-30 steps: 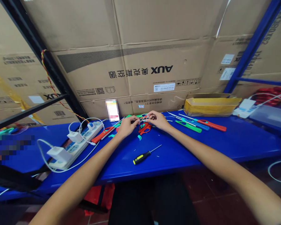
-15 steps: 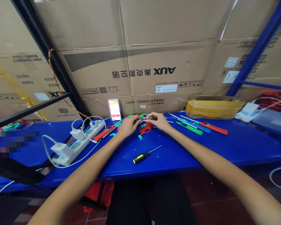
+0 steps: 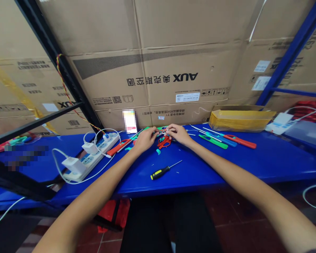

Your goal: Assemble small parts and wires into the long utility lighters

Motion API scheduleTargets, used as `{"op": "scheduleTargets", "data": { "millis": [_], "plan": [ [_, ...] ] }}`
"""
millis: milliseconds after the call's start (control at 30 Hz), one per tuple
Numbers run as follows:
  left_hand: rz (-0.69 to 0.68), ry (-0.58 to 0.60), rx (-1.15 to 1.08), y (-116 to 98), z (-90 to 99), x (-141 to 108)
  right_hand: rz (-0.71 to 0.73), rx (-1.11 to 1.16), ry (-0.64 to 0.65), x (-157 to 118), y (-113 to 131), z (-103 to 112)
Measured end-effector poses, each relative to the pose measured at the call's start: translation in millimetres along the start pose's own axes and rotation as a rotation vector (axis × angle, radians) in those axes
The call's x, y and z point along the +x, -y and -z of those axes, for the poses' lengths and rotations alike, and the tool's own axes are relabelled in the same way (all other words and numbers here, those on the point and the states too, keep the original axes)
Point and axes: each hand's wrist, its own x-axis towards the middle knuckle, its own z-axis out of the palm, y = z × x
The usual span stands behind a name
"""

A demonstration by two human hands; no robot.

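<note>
At the back of the blue table, my left hand [image 3: 146, 138] and my right hand [image 3: 179, 134] work close together, fingers pinched at the tips. What sits between the fingertips is too small to make out. Just below them lie red plastic casing pieces [image 3: 164, 142], near my right fingers. A small teal plastic piece [image 3: 158, 151] is a little nearer to me. Closer to the front edge rests a screwdriver [image 3: 160, 173] with a black and yellow handle, untouched. A red long-nosed lighter [image 3: 118, 147] lies left of my left hand.
Right of my hands lie a green lighter [image 3: 218, 143], a blue lighter [image 3: 228, 141] and another red lighter [image 3: 241, 141]. Behind them stands a yellow-taped carton [image 3: 241, 119]. A power strip [image 3: 94, 159] with chargers and cables is on the left; a lit phone [image 3: 131, 121] leans at the back.
Both hands stay at the same spot, with slight finger movement; my right fingertips have shifted a little. The whole view has shifted slightly. The screwdriver and lighters lie as before.
</note>
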Motion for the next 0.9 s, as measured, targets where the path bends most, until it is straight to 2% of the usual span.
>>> {"op": "scheduleTargets", "data": {
  "millis": [367,567,900],
  "plan": [
    [0.034,-0.01,-0.021,-3.7,2.9,-0.5,0.027,0.003,-0.024,2.0,-5.2,3.0],
    [0.037,-0.056,-0.058,-0.4,0.9,-1.2,-0.007,0.002,-0.038,3.4,-10.0,2.3],
    [0.071,-0.063,-0.121,6.5,0.8,1.5,0.004,-0.004,-0.032,3.5,-10.3,3.4]
  ]
}}
